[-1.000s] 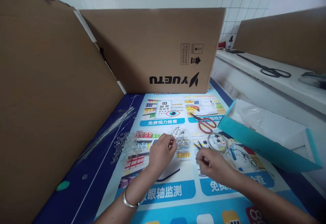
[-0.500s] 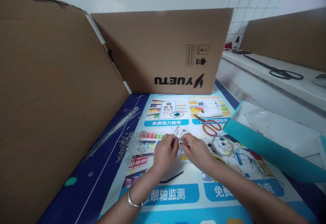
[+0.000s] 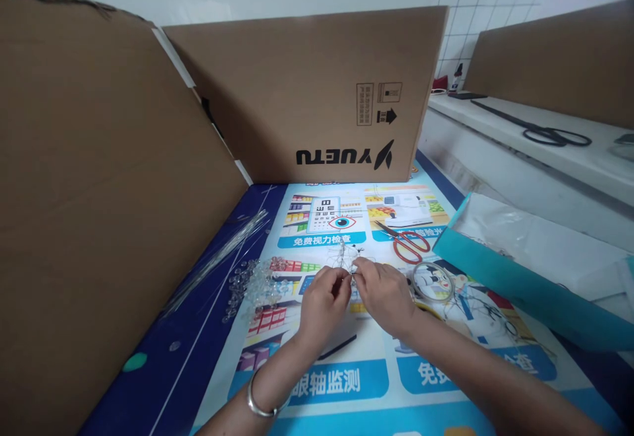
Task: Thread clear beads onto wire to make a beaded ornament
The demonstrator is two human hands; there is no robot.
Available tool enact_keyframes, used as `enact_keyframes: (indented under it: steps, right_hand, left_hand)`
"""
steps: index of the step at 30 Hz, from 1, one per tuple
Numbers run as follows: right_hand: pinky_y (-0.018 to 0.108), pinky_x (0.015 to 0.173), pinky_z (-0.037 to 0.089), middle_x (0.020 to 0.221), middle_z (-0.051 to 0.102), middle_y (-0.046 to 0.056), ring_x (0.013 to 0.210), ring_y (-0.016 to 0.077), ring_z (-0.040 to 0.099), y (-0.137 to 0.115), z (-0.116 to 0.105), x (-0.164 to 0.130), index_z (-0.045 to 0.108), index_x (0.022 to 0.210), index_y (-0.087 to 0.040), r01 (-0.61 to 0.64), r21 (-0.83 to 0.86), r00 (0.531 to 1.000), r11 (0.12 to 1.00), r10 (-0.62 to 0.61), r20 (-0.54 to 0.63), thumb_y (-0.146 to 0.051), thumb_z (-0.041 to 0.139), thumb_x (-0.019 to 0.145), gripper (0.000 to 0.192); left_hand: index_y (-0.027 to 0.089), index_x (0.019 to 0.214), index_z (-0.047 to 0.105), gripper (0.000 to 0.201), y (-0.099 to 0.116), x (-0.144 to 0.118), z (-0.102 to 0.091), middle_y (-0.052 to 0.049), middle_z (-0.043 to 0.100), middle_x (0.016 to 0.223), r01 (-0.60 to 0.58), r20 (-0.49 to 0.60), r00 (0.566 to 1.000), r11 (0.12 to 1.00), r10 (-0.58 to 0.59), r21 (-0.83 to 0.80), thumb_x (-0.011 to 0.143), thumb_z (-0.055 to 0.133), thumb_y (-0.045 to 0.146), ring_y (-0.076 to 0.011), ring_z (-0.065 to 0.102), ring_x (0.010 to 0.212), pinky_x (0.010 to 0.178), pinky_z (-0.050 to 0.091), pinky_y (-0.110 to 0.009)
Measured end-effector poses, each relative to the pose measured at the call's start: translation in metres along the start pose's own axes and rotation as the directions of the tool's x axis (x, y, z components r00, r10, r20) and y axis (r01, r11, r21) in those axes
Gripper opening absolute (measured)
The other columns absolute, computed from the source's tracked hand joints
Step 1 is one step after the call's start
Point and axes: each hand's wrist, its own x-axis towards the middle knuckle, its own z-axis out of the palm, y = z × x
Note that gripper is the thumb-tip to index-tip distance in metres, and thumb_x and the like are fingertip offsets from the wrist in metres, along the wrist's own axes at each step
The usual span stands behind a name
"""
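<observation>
My left hand [image 3: 324, 302], below a silver bangle [image 3: 257, 399], is closed in a pinch at the middle of the printed sheet. Fingertip to fingertip with it, my right hand [image 3: 385, 296] is pinched as well. Between them is a thin wire piece [image 3: 343, 251], a spindly tangle with small dark bits, rising just beyond the fingers. The exact spot they grip is too small to make out. Left of my hands lies a heap of clear beads [image 3: 262, 283]. Red-handled scissors [image 3: 411, 246] and a roll of wire [image 3: 432, 282] lie to the right.
Cardboard panels [image 3: 297, 92] stand at the back and left. A bundle of straight wires [image 3: 218, 257] lies by the left panel. A teal box [image 3: 520, 284] sits at the right. Large black scissors [image 3: 555, 135] rest on a white ledge [image 3: 495, 119].
My right hand has turned slightly, its fingers closing nearer to my left fingertips. The wire piece now stands up a little more beyond them. The view has shifted slightly.
</observation>
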Motion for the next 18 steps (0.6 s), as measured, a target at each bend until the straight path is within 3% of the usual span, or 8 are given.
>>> enact_keyframes:
  steps: [7, 12, 18]
  right_hand:
    - [0.032, 0.078, 0.042, 0.091, 0.065, 0.009, 0.088, 0.0195, 0.058, 0.003, 0.003, 0.000, 0.056, 0.106, -0.016, 0.038, 0.081, 0.998, 0.996, -0.042, 0.043, -0.015, 0.042, 0.088, 0.023]
    - [0.031, 0.081, 0.043, 0.089, 0.064, 0.007, 0.088, 0.0177, 0.057, 0.008, 0.003, 0.001, 0.059, 0.098, -0.017, -0.001, 0.211, 1.000, 0.977, 0.004, -0.011, -0.015, 0.042, 0.089, 0.020]
    - [0.030, 0.079, 0.044, 0.088, 0.063, 0.006, 0.085, 0.0166, 0.057, 0.013, 0.011, 0.000, 0.060, 0.094, -0.018, -0.073, 0.307, 0.997, 0.949, 0.076, 0.003, -0.020, 0.041, 0.089, 0.019]
  left_hand:
    - [0.019, 0.079, 0.056, 0.013, 0.004, -0.002, 0.002, -0.001, 0.053, 0.071, -0.014, -0.005, 1.000, 1.000, 0.014, -0.015, 0.083, 0.044, 0.019, -0.0133, 0.049, 0.068, 0.065, 0.040, -0.025]
    - [0.020, 0.089, 0.057, 0.020, 0.006, -0.002, 0.000, -0.003, 0.054, 0.083, -0.083, 0.033, 0.996, 0.994, 0.085, -0.078, 0.081, 0.041, 0.010, -0.0141, 0.052, 0.079, 0.070, 0.043, -0.025]
    - [0.021, 0.092, 0.055, 0.023, -0.001, 0.000, 0.005, -0.004, 0.056, 0.097, -0.126, 0.071, 0.990, 0.989, 0.121, 0.073, 0.081, 0.040, 0.008, -0.0159, 0.053, 0.090, 0.074, 0.042, -0.026]
